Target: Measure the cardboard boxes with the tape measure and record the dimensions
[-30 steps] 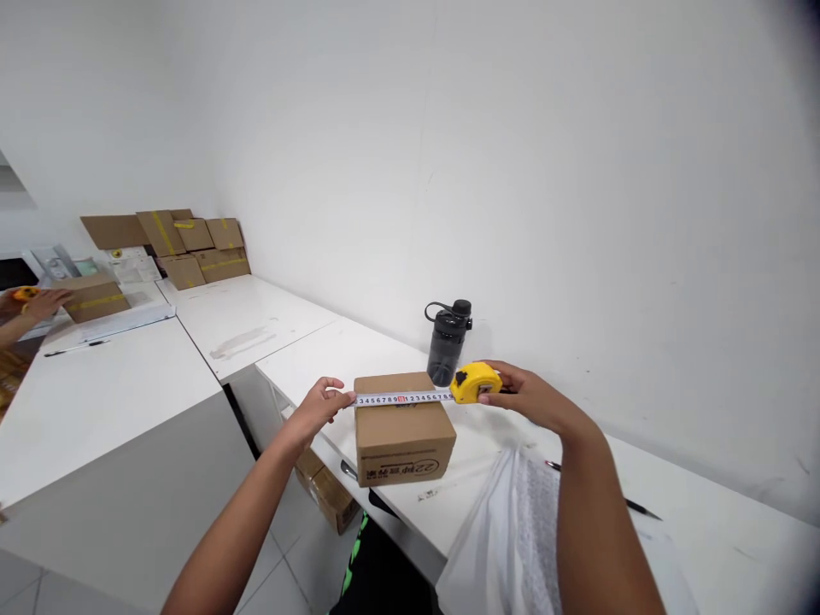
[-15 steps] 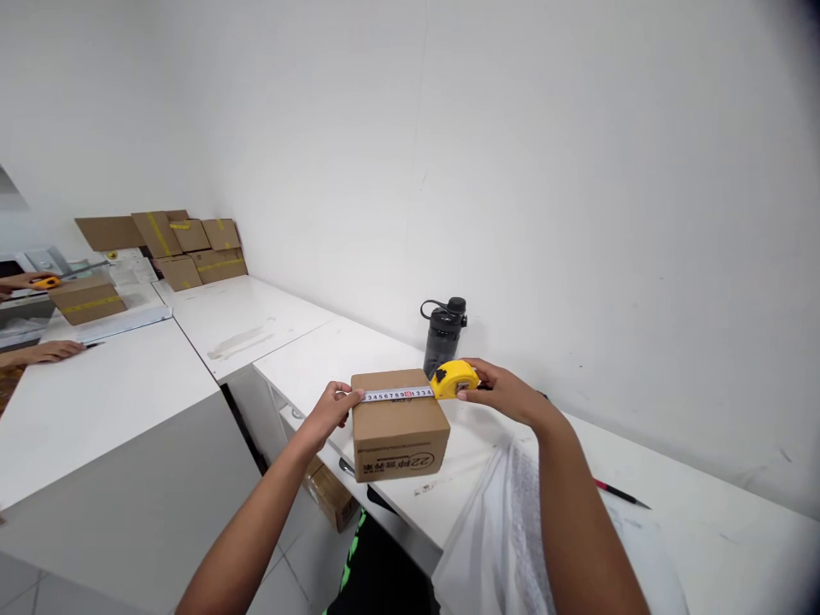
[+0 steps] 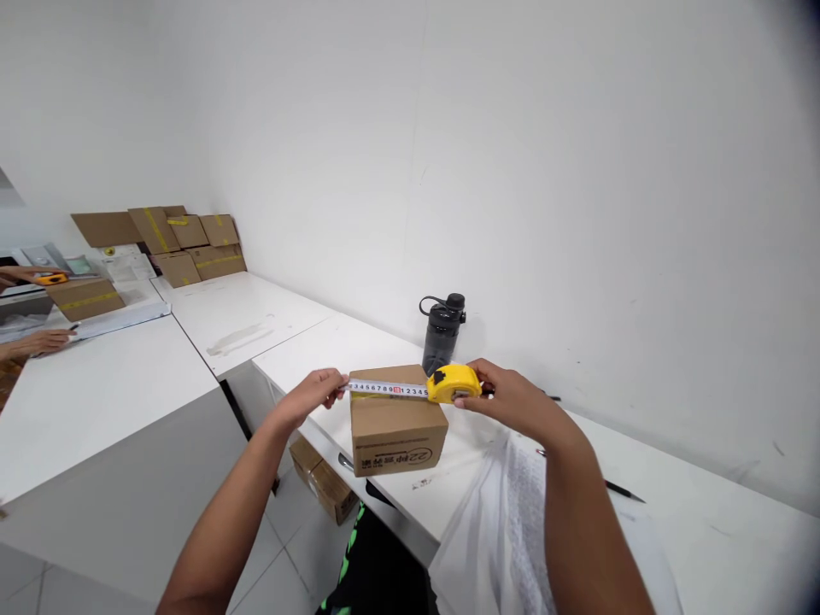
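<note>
A small brown cardboard box [image 3: 398, 418] with dark printing on its near side sits on the white desk [image 3: 307, 342]. Across its top runs the white blade of a tape measure [image 3: 442, 385] with a yellow case. My left hand [image 3: 313, 395] pinches the blade's free end just past the box's left edge. At the other end, my right hand [image 3: 496, 389] is closed around the yellow case, by the box's right back corner. The blade is pulled straight, with a red "10" mark near its middle.
A dark water bottle [image 3: 442, 333] stands behind the box. A crumpled white plastic bag [image 3: 493, 530] and a pen [image 3: 624, 491] lie to the right. Another box [image 3: 324, 483] is below the desk. At left, a co-worker's hands [image 3: 38, 342] are near a taped box [image 3: 85, 299].
The blade first shortened as the case came left toward the box; since then my left hand has shifted left with the end. The co-worker's yellow tape measure has moved over their box.
</note>
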